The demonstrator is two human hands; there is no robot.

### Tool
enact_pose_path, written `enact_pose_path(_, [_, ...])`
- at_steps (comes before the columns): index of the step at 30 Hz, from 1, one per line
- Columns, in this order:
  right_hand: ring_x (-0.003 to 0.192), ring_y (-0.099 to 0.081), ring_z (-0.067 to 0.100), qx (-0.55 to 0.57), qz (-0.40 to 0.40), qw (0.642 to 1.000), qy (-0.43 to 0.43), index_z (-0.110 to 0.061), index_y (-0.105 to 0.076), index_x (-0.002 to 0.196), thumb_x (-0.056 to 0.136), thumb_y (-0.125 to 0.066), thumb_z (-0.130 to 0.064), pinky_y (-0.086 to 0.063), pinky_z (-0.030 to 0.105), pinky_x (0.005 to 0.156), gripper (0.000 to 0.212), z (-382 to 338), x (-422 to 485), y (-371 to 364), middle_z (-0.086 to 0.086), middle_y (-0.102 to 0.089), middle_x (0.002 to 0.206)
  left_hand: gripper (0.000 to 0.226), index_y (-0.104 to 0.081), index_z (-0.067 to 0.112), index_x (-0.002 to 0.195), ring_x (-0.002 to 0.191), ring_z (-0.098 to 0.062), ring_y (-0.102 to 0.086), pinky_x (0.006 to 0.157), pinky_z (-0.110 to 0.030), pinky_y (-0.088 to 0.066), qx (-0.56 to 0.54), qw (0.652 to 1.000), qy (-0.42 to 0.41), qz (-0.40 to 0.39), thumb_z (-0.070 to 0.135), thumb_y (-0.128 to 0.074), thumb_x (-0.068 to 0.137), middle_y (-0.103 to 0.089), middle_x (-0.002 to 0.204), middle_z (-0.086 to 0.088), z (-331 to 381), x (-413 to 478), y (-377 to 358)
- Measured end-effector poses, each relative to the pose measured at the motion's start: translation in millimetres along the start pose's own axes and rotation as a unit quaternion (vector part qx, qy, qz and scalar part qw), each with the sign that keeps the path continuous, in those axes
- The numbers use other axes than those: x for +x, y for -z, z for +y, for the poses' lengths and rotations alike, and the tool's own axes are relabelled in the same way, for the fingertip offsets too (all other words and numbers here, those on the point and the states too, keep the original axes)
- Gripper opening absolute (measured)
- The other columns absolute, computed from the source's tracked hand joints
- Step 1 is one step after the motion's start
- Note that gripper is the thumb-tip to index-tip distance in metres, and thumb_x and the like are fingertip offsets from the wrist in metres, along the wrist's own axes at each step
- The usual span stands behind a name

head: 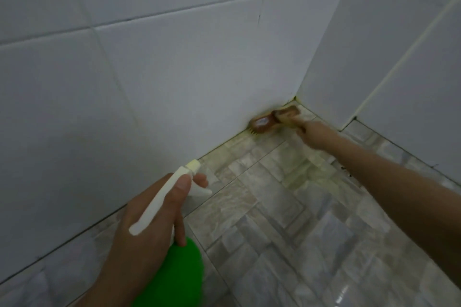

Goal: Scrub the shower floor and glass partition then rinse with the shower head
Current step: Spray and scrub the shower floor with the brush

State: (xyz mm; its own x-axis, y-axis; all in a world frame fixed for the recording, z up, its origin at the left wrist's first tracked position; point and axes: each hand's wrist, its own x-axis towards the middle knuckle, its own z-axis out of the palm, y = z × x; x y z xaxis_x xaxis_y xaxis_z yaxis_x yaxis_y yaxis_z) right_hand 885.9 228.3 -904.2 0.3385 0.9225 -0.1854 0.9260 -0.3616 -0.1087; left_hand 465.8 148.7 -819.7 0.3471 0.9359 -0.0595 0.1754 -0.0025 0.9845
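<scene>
On the left a wall of large pale grey-white glazed tiles [149, 70] runs away toward the corner, its grout lines dark and thin, and it meets the shower floor of mottled grey and beige stone-pattern tiles [287, 219] along a seam that looks yellowish near the corner. Low in front, the person's left hand [147, 227] is wrapped around the neck of a bright green plastic spray bottle with a white trigger head [174, 271]; the thumb lies along the top of the white head, the index finger curls round the front by the trigger, and the other fingers are closed under it. The cream nozzle points up and away toward the foot of the wall, above the floor near the seam. Further right and deeper in, a brown scrubbing brush with a glossy amber back and pale bristles [272, 121] sits bristles down on the floor, pressed right into the angle where floor meets wall, just short of the corner. The right hand [311, 134] is clenched on the brush's handle end, fingers folded tightly around it, though the picture is blurred there and the exact grip is hard to read. Its bare forearm stretches back across the floor to the right edge. Behind it stands a second wall of white tiles [399, 45], crossed by a cream-coloured joint.
</scene>
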Motion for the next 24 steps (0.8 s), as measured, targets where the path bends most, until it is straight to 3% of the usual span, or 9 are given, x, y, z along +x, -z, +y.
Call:
enact_pose_path(3, [0.105,-0.058,0.037,-0.030,-0.010,0.998,-0.045,-0.007,-0.050,0.136,0.102,-0.037,-0.026,-0.047,0.038,0.088,0.041,15,21,16,0.023,-0.060,0.120,0.050,-0.077,0.037,0.093,0.042,-0.019,-0.054,0.051,-0.017,-0.044,0.018,0.999,-0.042,-0.004,0.070,-0.041,0.083,-0.068,0.075,-0.024,3,13,-8])
enact_pose_path(6, [0.086,-0.061,0.029,0.000,-0.022,0.998,0.063,-0.022,-0.046,0.141,0.101,-0.042,-0.023,-0.044,0.030,0.075,0.041,-10,-2,8,0.013,-0.066,0.097,0.046,-0.076,0.039,0.093,0.041,-0.018,-0.053,0.054,-0.020,-0.046,0.017,0.999,-0.045,0.013,0.069,-0.042,0.084,-0.068,0.079,-0.026,-1,24,-15])
enact_pose_path(9, [0.058,-0.052,0.012,0.045,-0.038,0.985,0.161,-0.034,-0.039,0.142,0.100,-0.045,-0.025,-0.036,0.021,0.056,0.043,-24,-29,-13,-0.005,-0.053,0.067,0.043,-0.076,0.042,0.091,0.041,-0.018,-0.052,0.051,-0.020,-0.044,0.001,0.999,-0.041,0.009,0.068,-0.043,0.082,-0.067,0.077,-0.027,-1,34,-21])
enact_pose_path(12, [0.086,-0.062,0.034,0.030,0.008,0.997,0.075,-0.027,-0.034,0.147,0.101,-0.042,-0.026,-0.041,0.031,0.070,0.047,-2,-4,-9,0.017,-0.064,0.094,0.042,-0.076,0.042,0.091,0.041,-0.018,-0.052,0.050,-0.023,-0.045,-0.007,0.999,-0.041,0.014,0.068,-0.044,0.083,-0.069,0.085,-0.028,0,37,-25])
enact_pose_path(14, [0.098,-0.060,0.038,-0.004,0.011,1.000,0.006,-0.025,-0.034,0.148,0.101,-0.040,-0.027,-0.044,0.037,0.080,0.047,12,12,2,0.023,-0.064,0.111,0.040,-0.076,0.043,0.090,0.041,-0.018,-0.052,0.050,-0.023,-0.046,-0.006,0.999,-0.041,0.013,0.068,-0.045,0.083,-0.070,0.088,-0.028,-1,39,-25])
enact_pose_path(17, [0.093,-0.062,0.035,0.010,0.005,0.998,0.059,-0.024,-0.038,0.146,0.100,-0.043,-0.025,-0.047,0.035,0.079,0.046,1,5,-3,0.019,-0.066,0.106,0.040,-0.077,0.043,0.090,0.041,-0.019,-0.051,0.050,-0.024,-0.046,-0.018,0.999,-0.040,0.014,0.067,-0.045,0.084,-0.070,0.089,-0.029,-3,43,-27])
enact_pose_path(20, [0.064,-0.055,0.016,0.042,-0.030,0.986,0.155,-0.028,-0.038,0.145,0.100,-0.046,-0.023,-0.038,0.028,0.061,0.046,-19,-14,-13,-0.004,-0.055,0.071,0.037,-0.076,0.045,0.091,0.042,-0.019,-0.050,0.051,-0.025,-0.046,-0.027,0.999,-0.037,0.019,0.066,-0.046,0.084,-0.069,0.091,-0.032,-3,49,-29])
enact_pose_path(22, [0.073,-0.060,0.024,0.037,-0.014,0.991,0.129,-0.030,-0.037,0.146,0.100,-0.044,-0.026,-0.043,0.031,0.066,0.046,-11,-7,-12,0.003,-0.060,0.077,0.038,-0.076,0.045,0.092,0.042,-0.018,-0.051,0.051,-0.023,-0.045,-0.022,0.999,-0.038,0.012,0.066,-0.046,0.084,-0.069,0.091,-0.032,-3,50,-31])
enact_pose_path(24, [0.094,-0.061,0.036,0.015,0.012,0.998,0.057,-0.027,-0.037,0.146,0.100,-0.042,-0.029,-0.045,0.036,0.078,0.046,6,10,-4,0.018,-0.064,0.102,0.038,-0.076,0.044,0.092,0.041,-0.018,-0.051,0.051,-0.021,-0.046,-0.031,0.999,-0.038,0.017,0.066,-0.046,0.085,-0.069,0.091,-0.031,0,50,-32])
